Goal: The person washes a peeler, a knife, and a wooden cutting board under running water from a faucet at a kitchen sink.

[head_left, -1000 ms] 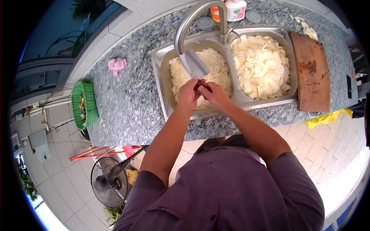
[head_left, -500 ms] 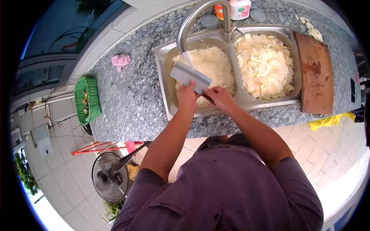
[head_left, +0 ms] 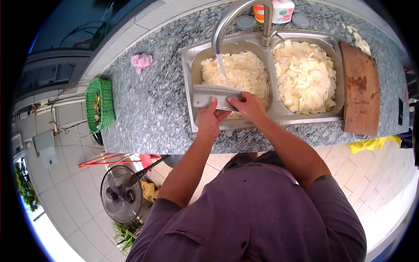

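Note:
Over the near part of the left sink basin (head_left: 188,83), a cleaver (head_left: 209,94) is held with its broad grey blade lying nearly level across the view. My left hand (head_left: 209,121) grips the blade's lower edge, thumb on the face. My right hand (head_left: 252,107) is closed at the cleaver's right end, thumb on the blade; the handle is hidden. Pale shredded strips (head_left: 248,70) fill the basin behind the blade. Water runs from the curved faucet (head_left: 218,37) into that basin, just beyond the cleaver.
Pale thin slices (head_left: 305,78) heap the right basin. A wooden cutting board (head_left: 361,87) lies right of the sink. Behind the faucet stand a white bottle (head_left: 283,12) and an orange container (head_left: 259,14). A pink cloth (head_left: 141,62) and a green basket (head_left: 92,107) are leftward; a fan (head_left: 122,194) stands below.
The cleaver has turned from a slant to nearly level. My right hand has shifted up onto the blade's right end, and the left thumb sits lower on the blade. The view has shifted slightly.

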`<state>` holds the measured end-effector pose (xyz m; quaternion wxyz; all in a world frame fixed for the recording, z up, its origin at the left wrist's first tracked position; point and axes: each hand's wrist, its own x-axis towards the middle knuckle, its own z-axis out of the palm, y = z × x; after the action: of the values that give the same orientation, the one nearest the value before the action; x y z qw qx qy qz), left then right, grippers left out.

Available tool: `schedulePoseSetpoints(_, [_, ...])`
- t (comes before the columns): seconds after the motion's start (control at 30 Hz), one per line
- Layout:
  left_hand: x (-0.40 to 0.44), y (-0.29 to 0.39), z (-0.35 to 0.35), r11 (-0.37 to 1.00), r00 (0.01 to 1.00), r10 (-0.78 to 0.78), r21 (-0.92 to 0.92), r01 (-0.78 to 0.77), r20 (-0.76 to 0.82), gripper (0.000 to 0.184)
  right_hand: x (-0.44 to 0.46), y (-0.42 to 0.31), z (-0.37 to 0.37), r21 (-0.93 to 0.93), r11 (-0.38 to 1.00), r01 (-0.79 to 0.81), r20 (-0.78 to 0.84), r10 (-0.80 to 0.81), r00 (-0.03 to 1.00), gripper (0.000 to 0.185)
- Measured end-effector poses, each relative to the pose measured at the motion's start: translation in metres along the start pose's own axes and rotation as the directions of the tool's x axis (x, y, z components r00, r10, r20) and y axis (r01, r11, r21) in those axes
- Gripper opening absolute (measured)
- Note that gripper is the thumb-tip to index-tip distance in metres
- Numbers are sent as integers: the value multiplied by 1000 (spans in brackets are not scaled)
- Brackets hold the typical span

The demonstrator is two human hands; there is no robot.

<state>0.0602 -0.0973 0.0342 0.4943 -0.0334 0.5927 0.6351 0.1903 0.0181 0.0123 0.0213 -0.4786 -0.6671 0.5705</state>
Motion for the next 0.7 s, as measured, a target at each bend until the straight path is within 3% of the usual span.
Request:
schedulePoseSetpoints(0.07, [1,-7,-7,999,999,44,-12,-44,20,27,1,-4,1,83,996,-16,2,16,1000,72])
schedulePoseSetpoints(0.17, [-4,-16,-5,995,995,96,-16,-95,25,24,7,-5,12,-35,999,7,-182,-13,983,71])
schedulePoseSetpoints(0.27, [-9,-12,3,990,992,128,-65,-127,11,24,4,-9,6,-15,999,-47,-118,45,992,70])
schedulePoseSetpoints(0.47, [-10,-5,0,989,993,113,-101,-108,42,22,18,15,1,203,979,3,67,-17,998,58])
schedulePoseSetpoints(0.57, [-5,5,3,970,968,239,-34,-242,-82,23,20,31,-1,312,943,117,16,-129,992,52])
schedulePoseSetpoints(0.7, [12,16,2,952,942,302,94,-291,-146,15,8,20,-20,276,959,62,107,-95,990,45])
